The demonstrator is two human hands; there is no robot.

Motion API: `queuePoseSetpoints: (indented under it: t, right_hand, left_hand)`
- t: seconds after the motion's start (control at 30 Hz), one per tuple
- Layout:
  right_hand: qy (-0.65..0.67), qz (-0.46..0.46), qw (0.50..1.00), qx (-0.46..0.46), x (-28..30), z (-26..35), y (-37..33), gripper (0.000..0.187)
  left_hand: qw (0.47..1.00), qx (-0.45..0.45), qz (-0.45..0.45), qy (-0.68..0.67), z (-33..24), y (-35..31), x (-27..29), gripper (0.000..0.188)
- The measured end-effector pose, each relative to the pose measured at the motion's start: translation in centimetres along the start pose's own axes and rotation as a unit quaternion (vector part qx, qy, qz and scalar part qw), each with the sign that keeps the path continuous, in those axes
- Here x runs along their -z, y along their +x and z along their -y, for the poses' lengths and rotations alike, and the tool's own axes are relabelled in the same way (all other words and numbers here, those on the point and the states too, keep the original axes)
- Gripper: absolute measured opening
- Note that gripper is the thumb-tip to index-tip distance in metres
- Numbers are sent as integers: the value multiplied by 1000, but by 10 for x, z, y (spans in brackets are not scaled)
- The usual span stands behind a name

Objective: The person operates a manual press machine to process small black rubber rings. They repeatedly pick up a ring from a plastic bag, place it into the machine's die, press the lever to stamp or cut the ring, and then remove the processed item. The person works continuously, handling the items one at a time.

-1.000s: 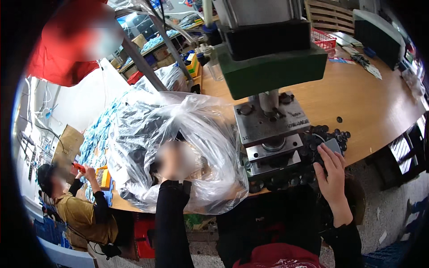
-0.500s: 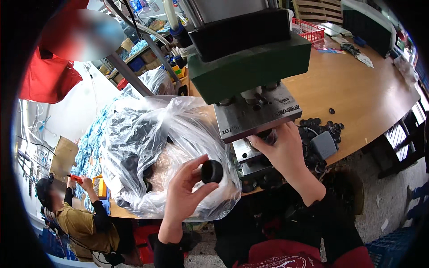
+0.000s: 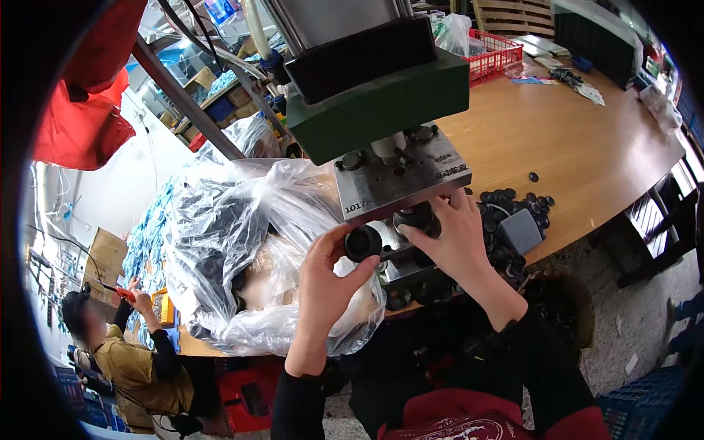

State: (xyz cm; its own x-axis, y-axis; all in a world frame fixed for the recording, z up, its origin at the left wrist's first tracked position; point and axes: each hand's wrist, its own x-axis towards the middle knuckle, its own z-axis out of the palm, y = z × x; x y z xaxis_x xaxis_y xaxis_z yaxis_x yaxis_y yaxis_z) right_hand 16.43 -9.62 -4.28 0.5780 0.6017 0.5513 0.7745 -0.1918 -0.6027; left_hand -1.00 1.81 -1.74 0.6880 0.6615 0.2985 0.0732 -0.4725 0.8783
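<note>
Brought black cup (image 3: pixel 363 243) nearer press (image 3: pixel 385 103), pinched in left grip (image 3: pixel 326 279), just left of black part (image 3: pixel 416 218) pinched in right grip (image 3: pixel 460 238).

On the steel plate (image 3: pixel 407 183) stand a number and dark characters; the red shirt (image 3: pixel 458 411) bears pale lettering.

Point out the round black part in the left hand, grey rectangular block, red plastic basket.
Round black part (image 3: pixel 363 243): head view, facing end.
Grey rectangular block (image 3: pixel 521 232): head view, top face.
Red plastic basket (image 3: pixel 496 66): head view, side wall.
</note>
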Motion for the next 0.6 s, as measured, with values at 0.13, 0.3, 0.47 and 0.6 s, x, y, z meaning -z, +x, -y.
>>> queuePoseSetpoints:
  t: [0.13,0.3,0.47,0.6]
  right_hand:
    - [43,-6,999,-2,19,-8,-23,56]
    - [18,-3,982,-187,77,-73,-122,58]
    - [-202,71,929,-303,132,-187,-247,69]
    - [-213,53,920,-324,144,-197,-264,73]
  left_hand:
    - [1000,-7,19,-1,-5,-1,0,55]
    - [996,-44,23,75,-8,15,-24,50]
    - [989,-35,54,133,-13,33,-39,48]
    - [986,-16,79,143,-9,50,-45,49]
